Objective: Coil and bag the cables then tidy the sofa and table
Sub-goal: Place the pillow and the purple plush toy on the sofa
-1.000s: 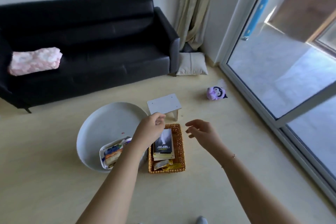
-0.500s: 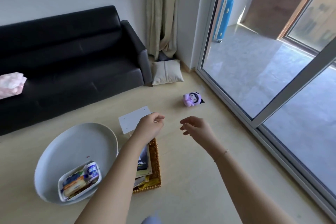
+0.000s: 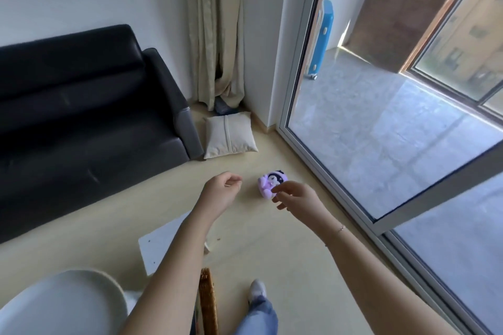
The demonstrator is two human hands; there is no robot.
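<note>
A: Report the left hand [image 3: 221, 193].

B: It is raised over the floor [image 3: 272, 247], back of the hand toward the head camera, fingers curled in toward the palm. A thin pale sliver shows at the fingertips; whether the hand pinches something cannot be told.

A: The right hand [image 3: 296, 196]?

B: It is extended forward, fingers loosely bent and spread, gripping nothing. Its fingertips overlap the near edge of a purple plush toy [image 3: 270, 183] in this view. Contact cannot be confirmed; the toy lies on the floor.

A: What lies around the hands?

B: Below the left forearm, a small white surface [image 3: 160, 247] stands on the floor. Beside it, at the lower edge, are the rim of a woven basket [image 3: 208, 299] and a round white tray [image 3: 62, 304]. One shoe [image 3: 257, 289] and a denim trouser leg show next to the basket.

A: Where is the sofa?

B: The black sofa [image 3: 81, 122] stands against the wall at the left, well apart from both hands. A beige cushion [image 3: 230, 137] rests on the floor just beside its arm, in front of a curtain [image 3: 215, 35].

A: And the cables?

B: They are not in view.

A: The right side?

B: A glass sliding door [image 3: 381, 144] runs along it. A blue suitcase [image 3: 322, 41] stands upright outside.
</note>
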